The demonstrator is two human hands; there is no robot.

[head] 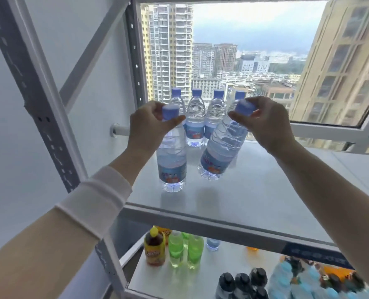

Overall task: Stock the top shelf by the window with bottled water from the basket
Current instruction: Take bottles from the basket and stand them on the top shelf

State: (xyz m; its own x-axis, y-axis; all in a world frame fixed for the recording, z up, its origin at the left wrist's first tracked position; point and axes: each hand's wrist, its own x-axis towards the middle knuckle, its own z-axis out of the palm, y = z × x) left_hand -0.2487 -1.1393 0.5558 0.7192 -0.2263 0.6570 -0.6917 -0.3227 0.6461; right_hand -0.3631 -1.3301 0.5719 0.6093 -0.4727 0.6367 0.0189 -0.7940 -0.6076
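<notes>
My left hand (149, 124) grips the blue cap of a water bottle (172, 162) that stands upright on the grey top shelf (254, 190). My right hand (263, 121) grips the cap of a second water bottle (220, 152), which is tilted, its base just above the shelf. Behind them a row of several water bottles (194, 124) with blue caps stands at the back of the shelf, against the window. The basket is out of view.
The shelf's grey upright post (49, 130) rises on the left. An open window frame (330, 132) lies to the right. On the lower shelf stand a brown bottle (155, 247), green bottles (184, 249), black-capped bottles (242, 283) and pale blue bottles (287, 279).
</notes>
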